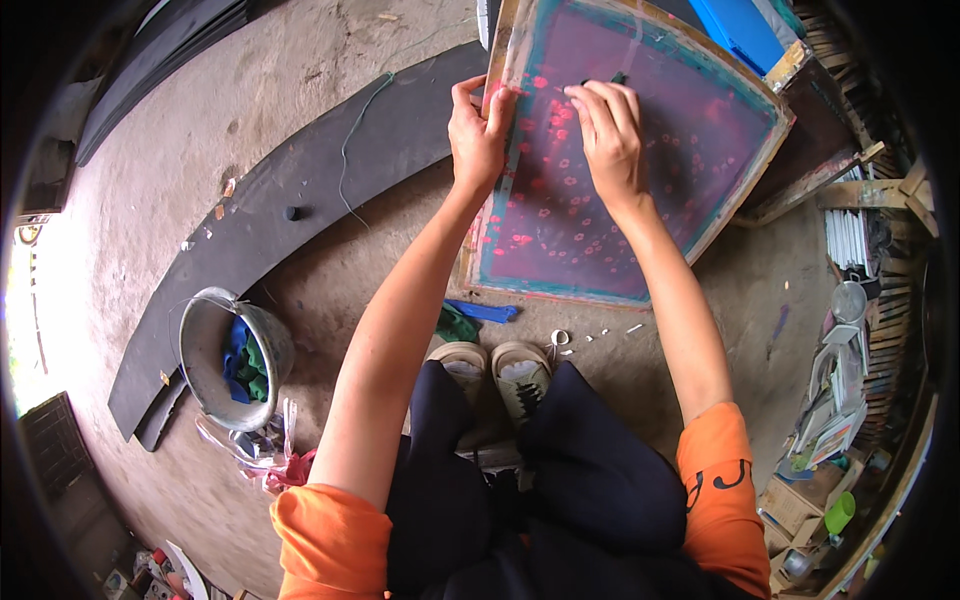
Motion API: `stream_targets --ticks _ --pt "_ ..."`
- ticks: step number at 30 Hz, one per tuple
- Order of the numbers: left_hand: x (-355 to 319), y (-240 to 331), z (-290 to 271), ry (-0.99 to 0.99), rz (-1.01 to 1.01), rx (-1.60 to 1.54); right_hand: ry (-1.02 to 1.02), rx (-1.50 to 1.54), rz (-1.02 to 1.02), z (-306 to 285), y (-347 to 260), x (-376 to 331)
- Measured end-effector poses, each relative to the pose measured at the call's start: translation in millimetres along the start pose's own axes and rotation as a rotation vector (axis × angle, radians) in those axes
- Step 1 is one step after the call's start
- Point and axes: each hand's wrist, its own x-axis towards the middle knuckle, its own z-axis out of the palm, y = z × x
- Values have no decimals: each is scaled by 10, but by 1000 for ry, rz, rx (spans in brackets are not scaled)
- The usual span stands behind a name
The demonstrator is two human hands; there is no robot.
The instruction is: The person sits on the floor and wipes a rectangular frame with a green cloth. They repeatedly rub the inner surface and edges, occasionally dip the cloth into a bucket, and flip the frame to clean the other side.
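Head view: left hand (480,135) gripping the printing screen's (700,150) wooden edge, right hand (608,135) pinching a small dark tool (610,79) on its mesh.

We wear an orange shirt (335,540) with black lettering, dark trousers (560,480) and pale worn shoes (495,375).

Head camera looks steeply down, close over the printing frame (640,150).
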Motion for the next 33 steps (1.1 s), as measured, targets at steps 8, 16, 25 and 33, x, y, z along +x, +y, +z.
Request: stream_targets --ticks 8,16,25,33 --pt "-14 32 24 -20 -20 -20 -75 -11 -34 -64 35 -21" --pt "-6 28 -10 -19 -15 16 -195 -31 -186 -101 90 10" --pt "-37 144 -1 -37 -31 14 30 -192 99 -182 262 -66" --pt "-29 38 -14 -22 0 114 -781 -216 -353 -222 217 -815"
